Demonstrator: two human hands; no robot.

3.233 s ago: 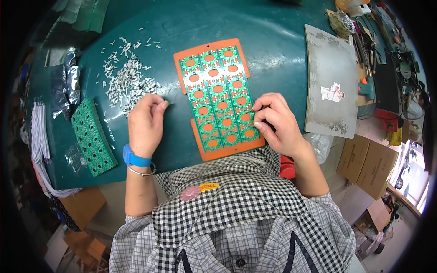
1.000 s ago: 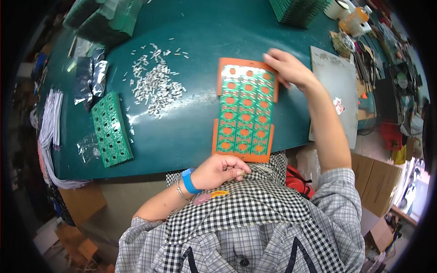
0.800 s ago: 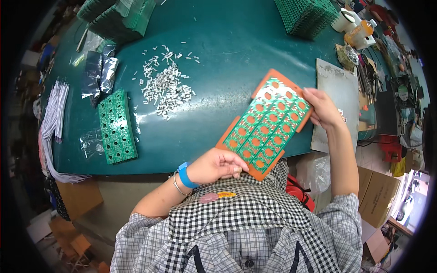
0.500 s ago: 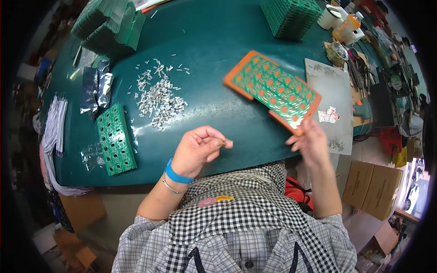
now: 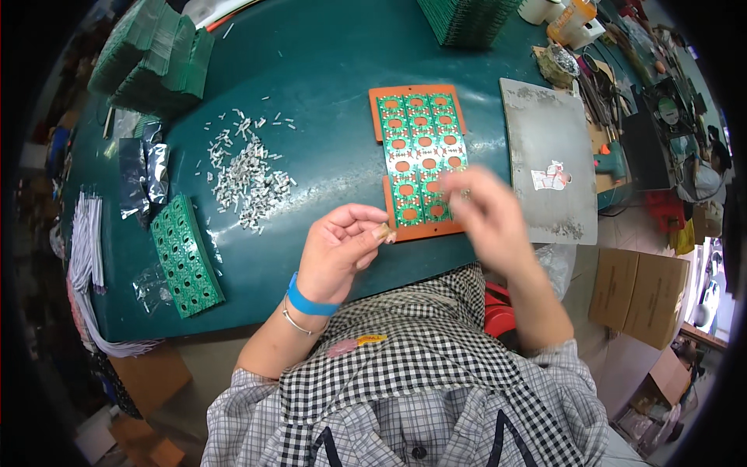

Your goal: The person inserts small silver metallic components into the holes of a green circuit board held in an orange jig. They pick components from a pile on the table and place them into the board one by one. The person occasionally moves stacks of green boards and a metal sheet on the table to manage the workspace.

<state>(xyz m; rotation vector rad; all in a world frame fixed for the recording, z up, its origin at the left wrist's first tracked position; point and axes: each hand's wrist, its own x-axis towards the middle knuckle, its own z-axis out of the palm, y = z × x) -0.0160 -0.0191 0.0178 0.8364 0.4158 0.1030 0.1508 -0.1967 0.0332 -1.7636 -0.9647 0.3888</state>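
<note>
The orange-framed panel of green circuit boards (image 5: 420,159) lies flat on the green table (image 5: 327,93), just ahead of both hands. The left hand (image 5: 338,253) is curled, thumb and forefinger pinching something small beside the panel's near corner; what it is I cannot tell. The right hand (image 5: 486,218) hovers blurred over the near edge, fingers loosely bent, grip unclear. It looks like a fitting step; next needs careful aim. No containers: loose metal parts (image 5: 245,175) lie heaped bare.

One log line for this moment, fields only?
left hand: pinches small part | right hand: blurred, over orange panel | panel: flat on green table
</note>
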